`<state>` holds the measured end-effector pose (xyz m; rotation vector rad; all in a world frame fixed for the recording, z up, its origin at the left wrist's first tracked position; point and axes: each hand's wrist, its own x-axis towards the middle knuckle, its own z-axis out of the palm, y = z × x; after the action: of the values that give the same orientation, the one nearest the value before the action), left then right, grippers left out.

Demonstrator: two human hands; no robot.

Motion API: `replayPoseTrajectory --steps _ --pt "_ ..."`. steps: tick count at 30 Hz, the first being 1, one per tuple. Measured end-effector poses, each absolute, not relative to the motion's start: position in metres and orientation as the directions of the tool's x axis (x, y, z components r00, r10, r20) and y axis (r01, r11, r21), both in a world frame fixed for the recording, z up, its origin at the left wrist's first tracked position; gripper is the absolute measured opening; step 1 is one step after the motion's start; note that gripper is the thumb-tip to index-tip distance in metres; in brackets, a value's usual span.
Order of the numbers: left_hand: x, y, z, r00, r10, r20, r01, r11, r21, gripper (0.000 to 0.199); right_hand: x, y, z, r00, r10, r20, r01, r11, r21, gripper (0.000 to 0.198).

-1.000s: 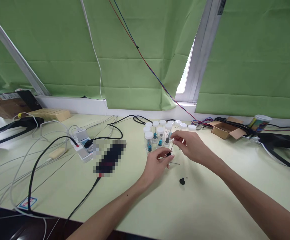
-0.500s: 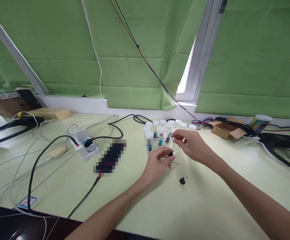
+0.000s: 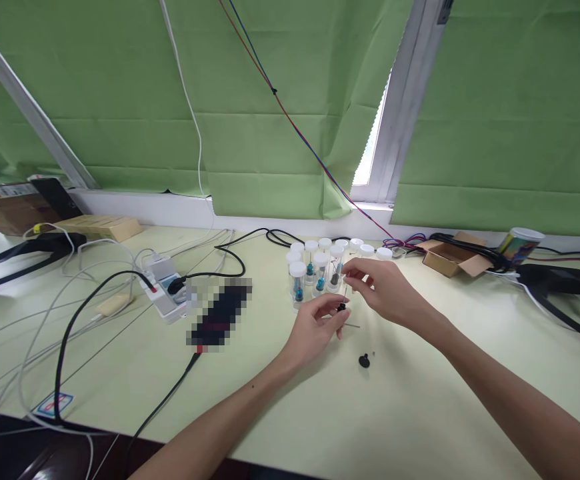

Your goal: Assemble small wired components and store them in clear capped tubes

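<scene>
My left hand (image 3: 316, 328) pinches a small black part (image 3: 341, 307) between thumb and fingers, just above the table. Above it, my right hand (image 3: 374, 285) is closed on the top of a thin metal rod (image 3: 346, 291), which stands upright with its lower end at the black part. Another thin rod (image 3: 353, 326) lies by my left fingertips. On the table nearer me is a black disc-shaped part with a short stem (image 3: 365, 361), with a tiny piece (image 3: 374, 353) beside it. Several clear white-capped vials (image 3: 298, 283) stand behind my hands, some holding blue parts.
A blurred dark phone-like object (image 3: 221, 317) and a power strip (image 3: 166, 297) with tangled cables lie to the left. Toward the back right are an open cardboard box (image 3: 447, 259), a can (image 3: 521, 245) and a black frame-like object (image 3: 555, 287). Green curtains hang behind.
Both hands keep nearly the same pose around the black part and rod. The whole view has shifted very slightly.
</scene>
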<state>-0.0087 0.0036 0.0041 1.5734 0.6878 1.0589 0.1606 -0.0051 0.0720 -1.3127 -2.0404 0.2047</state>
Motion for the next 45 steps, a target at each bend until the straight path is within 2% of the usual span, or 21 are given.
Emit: replayPoseTrajectory --steps 8,11,13,14,16,18,19,23,27,34,37,45 --pt "-0.011 0.009 0.006 0.421 0.874 0.244 -0.028 -0.257 0.966 0.028 0.161 -0.003 0.073 -0.216 0.860 0.462 0.727 0.458 -0.512 0.018" --pt "-0.011 0.011 0.003 0.373 0.896 0.241 -0.025 -0.249 0.968 0.028 0.166 -0.004 0.074 -0.170 0.848 0.503 0.763 0.436 -0.477 0.016" --pt "-0.010 0.011 0.000 0.340 0.908 0.246 -0.017 -0.256 0.967 0.027 0.170 -0.007 0.070 -0.162 0.864 0.476 0.812 0.391 -0.434 0.014" --pt "-0.010 0.011 -0.002 0.333 0.911 0.243 -0.013 -0.254 0.967 0.027 0.171 -0.010 0.067 -0.174 0.890 0.422 0.839 0.358 -0.409 0.017" --pt "-0.009 0.011 -0.005 0.334 0.914 0.228 -0.013 -0.238 0.971 0.027 0.173 -0.017 0.058 -0.228 0.952 0.205 0.897 0.288 -0.336 0.021" --pt "-0.008 0.009 -0.006 0.328 0.919 0.220 -0.015 -0.227 0.974 0.027 0.172 -0.025 0.048 -0.242 0.970 -0.006 0.940 0.233 -0.249 0.021" --pt "-0.008 0.009 -0.006 0.325 0.921 0.216 -0.016 -0.223 0.975 0.027 0.171 -0.029 0.044 -0.225 0.972 -0.064 0.956 0.208 -0.206 0.021" --pt "-0.007 0.006 -0.004 0.333 0.917 0.221 -0.026 -0.226 0.974 0.024 0.163 -0.041 0.035 -0.192 0.962 -0.195 0.981 0.186 -0.053 0.019" --pt "-0.006 0.006 -0.003 0.338 0.914 0.224 -0.052 -0.219 0.974 0.026 0.157 -0.048 0.030 -0.166 0.945 -0.280 0.984 0.176 0.010 0.019" --pt "-0.006 0.004 -0.002 0.340 0.913 0.226 -0.025 -0.232 0.972 0.022 0.154 -0.058 0.018 -0.074 0.954 -0.290 0.997 0.074 -0.011 0.016" --pt "-0.006 0.003 -0.002 0.339 0.915 0.218 0.001 -0.232 0.973 0.020 0.149 -0.063 0.014 -0.030 0.958 -0.284 0.999 0.041 0.032 0.020" --pt "-0.004 0.006 -0.009 0.346 0.913 0.215 -0.017 -0.224 0.975 0.018 0.138 -0.074 -0.005 0.046 0.983 -0.178 0.996 -0.031 0.086 0.032"
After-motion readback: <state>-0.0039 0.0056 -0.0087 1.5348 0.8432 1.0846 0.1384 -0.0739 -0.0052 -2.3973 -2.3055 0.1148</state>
